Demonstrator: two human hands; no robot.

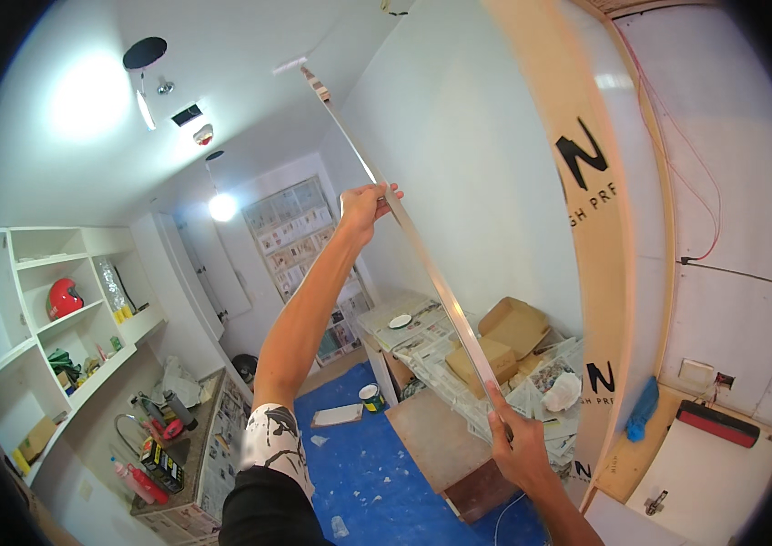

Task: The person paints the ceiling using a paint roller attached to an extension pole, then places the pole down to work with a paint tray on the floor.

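A long, slim metallic pole (pixel 441 284) slants up from the lower right toward the ceiling. My left hand (pixel 368 211) is closed around its upper half, arm stretched up and forward. Lower down, my right hand (pixel 519 444) grips the same pole near its bottom end, thumb along it. At the top, a brown, banded piece (pixel 317 85) is fixed to the pole, and a narrow white head (pixel 290 65) meets the ceiling (pixel 249 27); whether it is a roller or a brush I cannot tell.
A newspaper-covered surface holds an open cardboard box (pixel 515 329). On the blue floor sheet (pixel 359 482) stand a wooden box (pixel 441 439) and a paint can (pixel 370 398). White shelves (pixel 86 314) line the left, a bulb (pixel 222 207) hangs ahead, and a wrapped post (pixel 577 182) rises at right.
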